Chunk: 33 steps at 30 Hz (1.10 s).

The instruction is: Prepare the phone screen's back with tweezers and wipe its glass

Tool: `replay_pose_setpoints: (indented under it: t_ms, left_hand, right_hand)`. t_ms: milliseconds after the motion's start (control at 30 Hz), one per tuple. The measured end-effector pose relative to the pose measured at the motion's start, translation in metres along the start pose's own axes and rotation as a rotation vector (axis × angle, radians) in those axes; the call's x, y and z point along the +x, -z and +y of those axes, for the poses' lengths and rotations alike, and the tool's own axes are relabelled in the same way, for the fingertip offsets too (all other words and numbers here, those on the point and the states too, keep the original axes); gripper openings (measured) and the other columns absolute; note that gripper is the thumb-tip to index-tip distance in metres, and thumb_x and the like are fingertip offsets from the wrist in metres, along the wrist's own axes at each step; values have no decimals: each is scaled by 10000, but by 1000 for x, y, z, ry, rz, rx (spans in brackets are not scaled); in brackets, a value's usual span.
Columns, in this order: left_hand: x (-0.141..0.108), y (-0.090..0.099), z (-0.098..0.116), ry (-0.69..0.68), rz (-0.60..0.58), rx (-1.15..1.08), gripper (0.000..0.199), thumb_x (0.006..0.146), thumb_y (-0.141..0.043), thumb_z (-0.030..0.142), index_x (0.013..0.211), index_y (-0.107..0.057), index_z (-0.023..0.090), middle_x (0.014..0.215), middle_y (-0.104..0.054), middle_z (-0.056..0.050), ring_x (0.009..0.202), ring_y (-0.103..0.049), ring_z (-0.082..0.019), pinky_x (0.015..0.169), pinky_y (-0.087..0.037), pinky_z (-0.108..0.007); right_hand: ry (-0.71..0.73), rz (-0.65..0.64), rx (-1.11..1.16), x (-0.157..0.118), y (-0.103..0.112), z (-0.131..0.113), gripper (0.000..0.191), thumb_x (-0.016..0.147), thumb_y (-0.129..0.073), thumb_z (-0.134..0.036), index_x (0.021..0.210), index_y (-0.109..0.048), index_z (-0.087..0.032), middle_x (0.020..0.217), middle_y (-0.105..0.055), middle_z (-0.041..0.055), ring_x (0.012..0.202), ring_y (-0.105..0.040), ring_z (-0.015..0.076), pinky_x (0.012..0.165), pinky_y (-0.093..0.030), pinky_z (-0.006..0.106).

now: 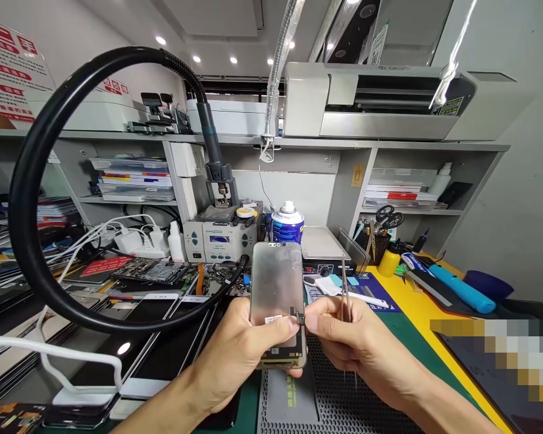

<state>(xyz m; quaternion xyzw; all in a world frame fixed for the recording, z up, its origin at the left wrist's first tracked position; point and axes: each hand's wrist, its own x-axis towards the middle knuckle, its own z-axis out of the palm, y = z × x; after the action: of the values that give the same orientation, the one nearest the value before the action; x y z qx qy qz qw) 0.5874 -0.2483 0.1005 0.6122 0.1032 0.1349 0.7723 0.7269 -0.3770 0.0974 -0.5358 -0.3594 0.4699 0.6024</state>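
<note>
Screen panel (277, 277): held above perforated mat (344, 413) | left hand (244, 343): grasping panel | right hand (350, 331): grasping tweezers (345, 289), seemingly touching flex cable (301, 319) | risk: sharp tug could tear cable; slackened left grip could drop panel onto mat.

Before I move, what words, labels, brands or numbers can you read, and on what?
"QUICK": grey-white station
"LEAD FREE": same station, below its display
"手": wall sign, top line; the rest unclear
"00": dark panel, lower right
Too small or blurred: print on the held phone screen, spray can, black control box, grey mat
</note>
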Motion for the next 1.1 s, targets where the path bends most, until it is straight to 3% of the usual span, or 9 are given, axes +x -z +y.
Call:
replay_pose_setpoints:
  t_ms: [400, 567, 700, 933, 1100]
  left_hand:
    - [1, 3, -7, -46, 40, 127, 247, 821, -714, 348, 809, -639, 113, 724, -630, -53, 643, -597, -170, 600, -570, -321]
    - [0, 3, -11, -58, 43, 114, 252, 858, -685, 357, 818, -643, 112, 677, -611, -36, 588, -597, -149, 562, -549, -281]
    - [1, 2, -11, -58, 46, 60, 200, 833, -717, 317, 865, -646, 133, 716, -585, -17, 631, -590, -153, 564, -592, -317]
    - [-1, 2, -13, -74, 54, 82, 167, 817, -702, 245, 736, -603, 139, 696, -496, -6, 709, -586, -190, 565, -601, -353]
    - [0, 2, -14, -71, 42, 111, 230, 843, -687, 286, 706, -588, 131, 730, -536, -25, 688, -562, -166, 575, -595, -348]
  right_hand:
    - [-1, 40, -40, 2, 1, 0, 284, 835, -708, -392, 733, -577, -162, 456, -262, -97, 441, -162, 54, 447, -109, 249]
    - [-12, 7, 12, 0, 2, 0, 278, 824, -712, -353, 691, -562, -160, 467, -246, -96, 445, -143, 49, 452, -92, 251]
    - [-32, -5, 57, 1, 2, -1, 249, 813, -728, -345, 726, -584, -162, 449, -255, -102, 433, -153, 48, 446, -102, 246]
    - [-61, -17, 77, 1, 3, -1, 305, 798, -753, -380, 711, -550, -169, 445, -247, -111, 428, -140, 40, 436, -95, 239]
    - [-78, -22, 75, 2, 4, 0, 305, 798, -757, -386, 725, -557, -168, 452, -232, -114, 431, -130, 41, 435, -83, 243]
